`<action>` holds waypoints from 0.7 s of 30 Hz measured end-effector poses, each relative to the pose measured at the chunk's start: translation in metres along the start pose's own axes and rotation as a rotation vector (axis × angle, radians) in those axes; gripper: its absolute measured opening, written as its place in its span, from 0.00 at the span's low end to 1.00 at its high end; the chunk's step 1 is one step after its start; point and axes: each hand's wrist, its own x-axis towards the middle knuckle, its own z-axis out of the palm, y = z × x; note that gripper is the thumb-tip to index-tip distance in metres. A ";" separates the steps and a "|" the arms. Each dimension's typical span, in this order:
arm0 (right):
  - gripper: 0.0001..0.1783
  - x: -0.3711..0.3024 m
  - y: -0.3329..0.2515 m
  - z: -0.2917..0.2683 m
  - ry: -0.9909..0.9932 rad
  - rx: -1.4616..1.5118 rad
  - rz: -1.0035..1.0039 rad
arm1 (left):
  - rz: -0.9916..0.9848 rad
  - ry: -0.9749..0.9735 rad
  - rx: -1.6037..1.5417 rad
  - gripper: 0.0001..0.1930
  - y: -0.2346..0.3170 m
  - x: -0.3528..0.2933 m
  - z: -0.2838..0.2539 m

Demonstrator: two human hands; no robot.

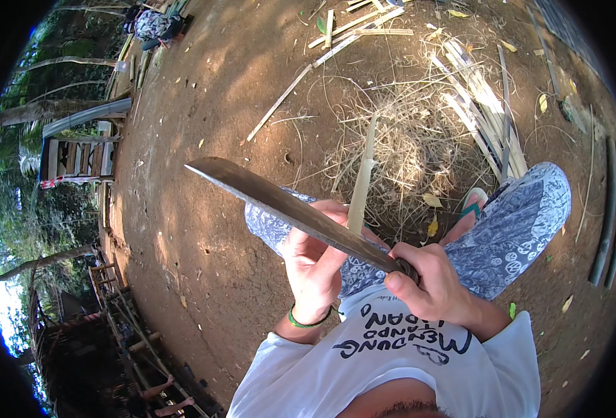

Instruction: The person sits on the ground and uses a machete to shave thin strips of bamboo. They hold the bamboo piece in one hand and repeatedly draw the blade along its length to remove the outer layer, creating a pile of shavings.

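Observation:
My right hand (430,282) is closed around the dark handle of a machete (273,198). Its long, broad blade slants up and to the left across my lap, with the tip at the far left. Behind the blade, my left hand (311,261) is closed, its fingers curled by a pale bamboo strip (364,181), which it appears to hold. That strip points away from me over a heap of thin shavings (405,139). Where blade and strip cross, the blade hides the strip's lower end and part of my fingers.
Split bamboo strips (486,104) lie right of the shavings, and more bamboo pieces (357,31) lie farther off. Dark poles (606,209) rest at the right. Along the left stand a wooden structure (78,157) and a bamboo frame (130,313). Another person (156,28) is far left.

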 end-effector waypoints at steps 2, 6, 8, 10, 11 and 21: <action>0.32 0.001 0.001 -0.001 -0.009 -0.006 0.004 | -0.002 -0.002 -0.016 0.13 -0.002 0.000 -0.002; 0.32 0.001 0.004 -0.001 -0.016 -0.022 0.005 | -0.061 0.111 -0.073 0.13 0.003 -0.002 0.012; 0.32 0.002 0.005 0.000 -0.008 -0.034 0.000 | -0.068 0.106 -0.066 0.13 0.004 -0.003 0.012; 0.30 0.002 0.006 -0.001 -0.024 -0.066 0.011 | -0.051 0.075 -0.071 0.13 0.002 -0.003 0.009; 0.28 0.002 0.006 -0.003 -0.046 -0.090 0.024 | -0.031 0.047 -0.079 0.13 -0.001 -0.003 0.006; 0.33 0.003 0.009 0.011 0.075 -0.114 -0.038 | 0.617 0.233 0.446 0.15 0.013 0.009 -0.010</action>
